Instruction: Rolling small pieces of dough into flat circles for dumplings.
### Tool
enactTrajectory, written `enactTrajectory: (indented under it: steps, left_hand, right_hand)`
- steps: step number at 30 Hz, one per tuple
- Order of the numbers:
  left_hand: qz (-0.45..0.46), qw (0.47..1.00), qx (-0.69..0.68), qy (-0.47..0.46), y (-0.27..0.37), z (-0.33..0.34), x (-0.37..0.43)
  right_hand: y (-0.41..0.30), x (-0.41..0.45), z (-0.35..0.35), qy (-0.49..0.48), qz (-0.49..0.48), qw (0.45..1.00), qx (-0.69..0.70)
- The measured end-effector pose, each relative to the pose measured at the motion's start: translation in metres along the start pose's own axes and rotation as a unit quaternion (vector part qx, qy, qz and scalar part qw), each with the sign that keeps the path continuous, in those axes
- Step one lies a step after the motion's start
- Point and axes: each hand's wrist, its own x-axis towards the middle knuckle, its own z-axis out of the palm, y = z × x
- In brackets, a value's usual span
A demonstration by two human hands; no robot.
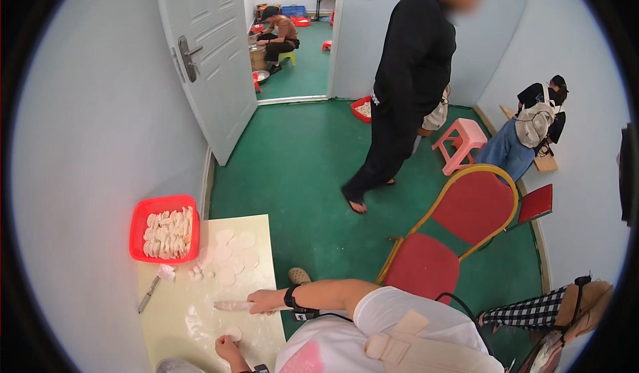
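Observation:
My right hand (262,301) is closed around one end of a floured rolling pin (229,305), which lies over the pale tabletop (174,318). Nearer the lower edge, the fingers of my left hand (228,348) pinch the rim of a round dough wrapper (233,333). Beyond the pin, flat round wrappers (237,260) lie overlapping, beside several small dough pieces (197,273). A knife (150,294) rests at the table's far left, near a crumpled pinkish-white item (166,272). Rows of dumplings (167,233) fill a red plastic basket (135,233) at the table's corner.
Part of a metal bowl (177,365) shows at the bottom. Red-seated chairs (424,263) and a pink stool (464,141) stand behind me. A person in black (409,63) is on the floor beyond; others are at the right wall and through the doorway, beside an open door (214,63).

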Motion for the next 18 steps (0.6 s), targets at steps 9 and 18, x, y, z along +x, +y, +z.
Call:
enactTrajectory:
  steps: [9, 18]
  left_hand:
    - [0.170, 0.959, 0.222, 0.035, 0.039, 0.004, -0.030]
    - [0.078, 0.972, 0.204, 0.082, 0.057, -0.007, -0.062]
  right_hand:
    - [0.015, 0.003, -0.013, 0.005, -0.071, 0.996, -0.058]
    - [-0.009, -0.005, -0.008, -0.018, 0.016, 0.999, -0.030]
